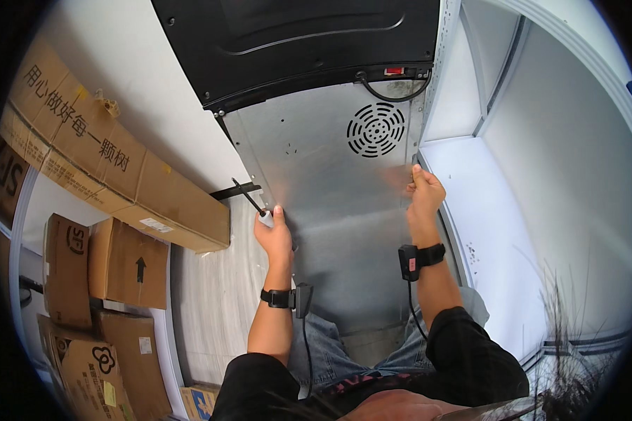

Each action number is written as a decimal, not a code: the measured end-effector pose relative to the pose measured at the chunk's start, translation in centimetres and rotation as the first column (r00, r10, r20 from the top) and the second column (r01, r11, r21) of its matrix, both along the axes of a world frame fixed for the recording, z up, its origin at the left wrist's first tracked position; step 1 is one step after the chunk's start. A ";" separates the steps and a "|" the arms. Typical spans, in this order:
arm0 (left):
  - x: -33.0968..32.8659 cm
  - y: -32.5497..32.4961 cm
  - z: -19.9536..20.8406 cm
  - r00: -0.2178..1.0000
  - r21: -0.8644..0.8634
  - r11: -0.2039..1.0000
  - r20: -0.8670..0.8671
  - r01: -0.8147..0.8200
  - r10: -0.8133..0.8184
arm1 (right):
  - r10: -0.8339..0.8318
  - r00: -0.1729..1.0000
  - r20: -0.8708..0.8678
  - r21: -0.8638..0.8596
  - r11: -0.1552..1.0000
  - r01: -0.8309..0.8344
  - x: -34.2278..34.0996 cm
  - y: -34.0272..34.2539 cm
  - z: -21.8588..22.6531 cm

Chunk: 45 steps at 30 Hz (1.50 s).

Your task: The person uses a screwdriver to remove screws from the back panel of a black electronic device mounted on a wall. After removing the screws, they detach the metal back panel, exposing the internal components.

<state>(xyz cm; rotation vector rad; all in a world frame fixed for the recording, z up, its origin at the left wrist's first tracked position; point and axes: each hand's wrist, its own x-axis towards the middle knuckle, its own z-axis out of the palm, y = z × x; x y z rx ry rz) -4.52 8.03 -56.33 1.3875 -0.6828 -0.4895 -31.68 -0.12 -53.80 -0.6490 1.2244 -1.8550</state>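
Observation:
My left hand [274, 235] grips a screwdriver [251, 201] with a white handle; its dark shaft points up and left toward the left edge of a grey metal back panel [330, 182]. My right hand [423, 191] rests closed against the panel's right edge, fingers curled on the rim. The panel has a round vent grille [376, 130] near its top right. Above it sits a black cover [295, 42] of the appliance, with a black cable [393, 95] looping under it. Both wrists wear black bands with small devices.
A long brown cardboard box [112, 161] lies to the left, with several smaller cardboard boxes [112, 281] stacked below it. A white wall and ledge [484, 210] run along the right. Pale wood-grain floor [214, 295] shows between boxes and panel.

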 end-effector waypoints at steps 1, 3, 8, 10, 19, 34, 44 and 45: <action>0.1 0.0 -0.2 1.000 0.002 1.000 0.002 0.006 -0.006 | 0.003 1.000 0.004 0.010 1.000 -0.003 -0.1 0.1 0.0; 0.4 -0.1 -0.2 1.000 0.006 1.000 0.010 0.011 -0.011 | 0.017 1.000 0.015 0.028 0.999 -0.017 0.0 0.1 0.0; 0.1 0.1 0.3 1.000 -0.009 1.000 -0.010 0.000 0.000 | 0.014 1.000 -0.001 0.042 0.999 -0.014 -0.1 0.5 0.4; 0.3 0.2 0.1 1.000 -0.001 1.000 0.001 -0.002 0.002 | 0.019 1.000 0.001 0.026 0.999 -0.019 0.2 0.7 0.6; 0.3 -1.1 -0.6 1.000 -0.051 0.999 0.023 0.005 -0.003 | 0.024 0.998 0.065 -0.071 0.997 -0.020 -0.1 -0.5 -0.4; 0.0 -3.5 -1.4 0.999 -0.111 0.994 -0.032 -0.018 0.015 | 0.062 0.998 0.022 -0.191 0.980 -0.056 -0.1 -2.6 -1.6; -0.8 -3.3 -0.5 0.995 -0.199 0.975 0.013 -0.096 0.100 | 0.039 0.999 0.014 -0.163 0.986 -0.036 0.3 -2.6 -1.1; -0.7 -3.3 -0.4 0.994 -0.191 0.978 0.050 -0.083 0.094 | 0.035 0.999 0.019 -0.159 0.987 -0.031 0.4 -2.5 -1.1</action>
